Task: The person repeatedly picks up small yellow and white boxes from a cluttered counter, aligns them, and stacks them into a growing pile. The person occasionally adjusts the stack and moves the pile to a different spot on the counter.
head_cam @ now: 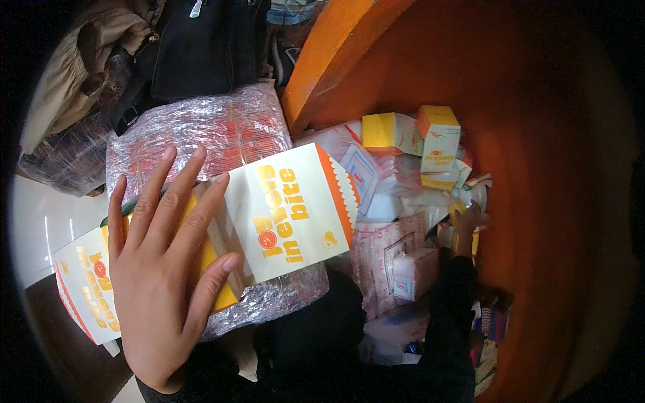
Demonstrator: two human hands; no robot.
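Observation:
My left hand (156, 262) lies palm down, fingers spread, over the middle of an unfolded white, yellow and orange paperboard food carton (282, 216). Large yellow lettering marks the flaps on both sides of it. Beneath the carton is a plastic-wrapped bundle (232, 126) with red patches showing through. My right hand (467, 222) reaches far to the right, among packages by the orange wall. It touches or overlaps a yellow carton piece (457, 210); its fingers are too small and blurred to show a grip. Two folded food cartons, one lying (379, 132) and one upright (439, 141), are just beyond it.
An orange panel (322, 55) and curved orange wall (524, 176) bound the right side. Before it lie plastic-wrapped white packs (360, 176), a printed pink-white package (373, 257) and a small wrapped block (415, 274). A black bag (201, 55) and tan cloth (75, 75) sit at upper left.

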